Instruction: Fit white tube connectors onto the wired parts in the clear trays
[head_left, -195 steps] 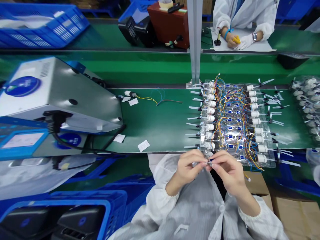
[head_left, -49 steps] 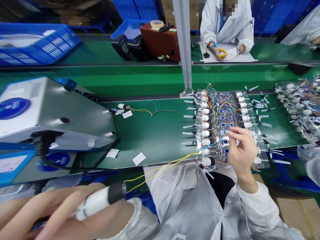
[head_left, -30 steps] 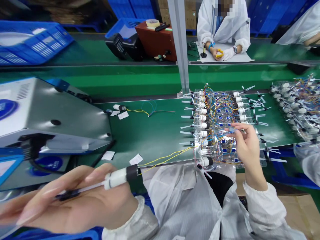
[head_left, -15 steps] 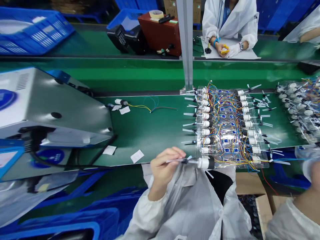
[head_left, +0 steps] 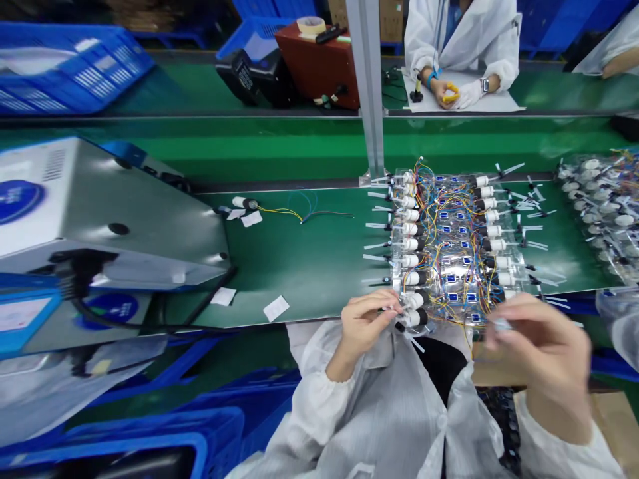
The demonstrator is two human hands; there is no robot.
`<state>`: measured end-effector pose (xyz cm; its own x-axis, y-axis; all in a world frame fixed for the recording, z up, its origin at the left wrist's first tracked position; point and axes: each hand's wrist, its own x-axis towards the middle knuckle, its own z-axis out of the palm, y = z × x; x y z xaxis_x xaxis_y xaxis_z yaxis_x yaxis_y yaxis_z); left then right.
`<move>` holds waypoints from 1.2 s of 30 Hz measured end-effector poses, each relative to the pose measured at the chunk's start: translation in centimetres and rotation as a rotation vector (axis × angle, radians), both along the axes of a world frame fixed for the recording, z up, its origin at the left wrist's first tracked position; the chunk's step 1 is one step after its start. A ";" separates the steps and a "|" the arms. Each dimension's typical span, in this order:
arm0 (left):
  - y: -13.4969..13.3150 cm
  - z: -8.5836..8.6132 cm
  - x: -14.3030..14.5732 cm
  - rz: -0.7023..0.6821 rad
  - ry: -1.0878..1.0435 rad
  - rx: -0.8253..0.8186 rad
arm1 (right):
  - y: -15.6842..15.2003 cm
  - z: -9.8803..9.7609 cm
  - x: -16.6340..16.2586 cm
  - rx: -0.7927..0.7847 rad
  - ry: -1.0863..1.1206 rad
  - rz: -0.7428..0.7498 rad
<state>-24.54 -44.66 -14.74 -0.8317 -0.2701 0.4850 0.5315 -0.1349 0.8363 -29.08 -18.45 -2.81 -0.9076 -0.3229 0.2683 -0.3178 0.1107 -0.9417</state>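
At the near edge of the bench, my left hand (head_left: 367, 324) pinches the outer end of the nearest white-and-black cylindrical part (head_left: 413, 318). Its fingertips cover what lies between them. My right hand (head_left: 549, 362), smeared by motion, is closed on a small whitish piece (head_left: 501, 324) at the right end of the same row. Between the hands lie rows of clear plastic pieces with small blue boards (head_left: 452, 279), white-and-black cylinders at both ends, thin strips, and yellow, blue and red wires.
A metal-cased machine (head_left: 144, 219) stands at the left. One loose cylinder with wires (head_left: 244, 203) and white paper slips (head_left: 276, 308) lie on the green bench (head_left: 299, 259). A metal post (head_left: 368, 93) rises behind. Across, a co-worker's hands (head_left: 452, 93) hold something yellow. More assemblies (head_left: 599, 206) lie right.
My left hand has moved right, closer to the nearest cylinder. My right hand has come in from the right edge to the row's right end, closed on a small whitish piece.
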 end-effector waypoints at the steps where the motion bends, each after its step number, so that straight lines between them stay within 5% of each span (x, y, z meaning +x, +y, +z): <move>1: 0.2 0.2 -0.1 -0.006 -0.004 -0.013 | -1.6 -0.7 0.1 -0.004 -0.038 0.078; 5: 0.4 0.6 -0.3 -0.011 -0.015 -0.134 | -6.0 -3.7 0.3 -0.012 -0.094 0.164; 11: 0.1 0.6 0.0 -0.007 -0.005 -0.235 | -7.6 -5.9 0.6 -0.026 -0.107 0.156; 28: 0.6 1.1 0.2 0.071 0.026 -0.420 | -7.5 -5.6 0.4 0.162 0.101 0.147; 36: 0.6 0.8 0.6 0.046 0.015 -0.283 | -7.3 -5.9 0.4 0.074 0.046 0.164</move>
<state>-23.95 -44.02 -13.90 -0.8137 -0.1595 0.5589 0.5444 0.1279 0.8290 -28.70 -25.75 -8.70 -0.8285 -0.4862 0.2779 -0.3796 0.1227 -0.9170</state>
